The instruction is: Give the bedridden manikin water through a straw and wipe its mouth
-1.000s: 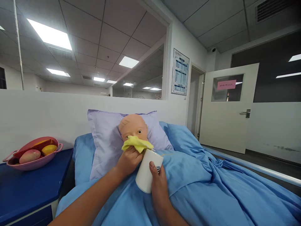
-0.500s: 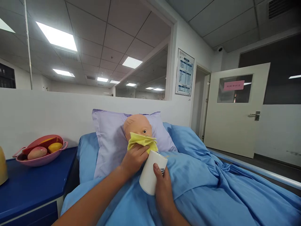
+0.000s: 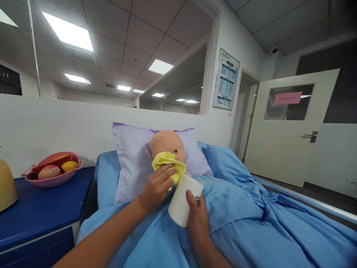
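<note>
A manikin head (image 3: 166,142) lies on a lilac pillow (image 3: 134,163) in a bed with a blue blanket (image 3: 245,223). My left hand (image 3: 155,187) is closed on a yellow cloth (image 3: 167,162) and presses it against the lower half of the manikin's face. My right hand (image 3: 196,219) grips a white cup (image 3: 182,201) just below the cloth, tilted with its rim toward the manikin's chin. What the cup holds is hidden.
A blue bedside cabinet (image 3: 39,212) stands at the left, bearing a pink bowl (image 3: 55,179) of fruit and part of a yellowish object (image 3: 7,186). A white half-wall runs behind the bed. A white door (image 3: 290,130) is at the right, and a bed rail (image 3: 312,203) runs along the right side.
My left hand has shifted the yellow cloth slightly up and across the manikin's face. The cup stays close under it. My view has drifted left, so the cabinet shows more.
</note>
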Motion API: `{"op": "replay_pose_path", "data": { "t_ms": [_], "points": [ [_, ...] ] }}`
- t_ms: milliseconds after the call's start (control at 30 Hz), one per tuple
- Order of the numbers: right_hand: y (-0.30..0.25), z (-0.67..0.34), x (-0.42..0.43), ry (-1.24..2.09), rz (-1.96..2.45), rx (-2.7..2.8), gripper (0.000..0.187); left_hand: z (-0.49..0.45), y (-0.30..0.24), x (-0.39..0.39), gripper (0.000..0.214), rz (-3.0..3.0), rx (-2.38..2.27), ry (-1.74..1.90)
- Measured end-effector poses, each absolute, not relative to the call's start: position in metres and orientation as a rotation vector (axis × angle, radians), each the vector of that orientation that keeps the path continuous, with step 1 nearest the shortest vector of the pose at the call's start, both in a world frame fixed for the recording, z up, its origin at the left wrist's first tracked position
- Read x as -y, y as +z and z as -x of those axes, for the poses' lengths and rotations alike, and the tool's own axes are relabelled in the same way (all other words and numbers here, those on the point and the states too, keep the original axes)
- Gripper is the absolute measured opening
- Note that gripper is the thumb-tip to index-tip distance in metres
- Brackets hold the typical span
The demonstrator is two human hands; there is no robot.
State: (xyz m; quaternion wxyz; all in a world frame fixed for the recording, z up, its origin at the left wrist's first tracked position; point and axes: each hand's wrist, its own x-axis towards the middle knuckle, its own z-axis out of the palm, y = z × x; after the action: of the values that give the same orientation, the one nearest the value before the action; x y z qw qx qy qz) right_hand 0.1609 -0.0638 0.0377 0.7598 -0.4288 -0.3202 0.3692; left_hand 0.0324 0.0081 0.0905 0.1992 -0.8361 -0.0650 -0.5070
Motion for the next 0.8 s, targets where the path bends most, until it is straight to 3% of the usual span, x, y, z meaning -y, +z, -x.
{"op": "replay_pose_path", "data": {
  "t_ms": [200, 333, 567, 800],
  "points": [
    [0.041, -0.161, 0.068, 0.844, 0.941, 0.669, 0.062, -0.050, 0.071, -0.029, 0.033, 2.162, 0.321, -1.152],
    [0.041, -0.162, 0.067, 0.850, 0.945, 0.661, 0.059, -0.034, 0.048, -0.029, 0.032, 2.222, 0.375, -1.216],
    [0.039, -0.160, 0.065, 0.823, 0.890, 0.674, 0.055, -0.038, 0.085, -0.009, 0.025, 2.340, 0.199, -1.363],
    [0.041, -0.162, 0.068, 0.859, 0.922, 0.643, 0.058, -0.054, 0.079, -0.027, 0.029, 2.191, 0.364, -1.083]
  ]
}}
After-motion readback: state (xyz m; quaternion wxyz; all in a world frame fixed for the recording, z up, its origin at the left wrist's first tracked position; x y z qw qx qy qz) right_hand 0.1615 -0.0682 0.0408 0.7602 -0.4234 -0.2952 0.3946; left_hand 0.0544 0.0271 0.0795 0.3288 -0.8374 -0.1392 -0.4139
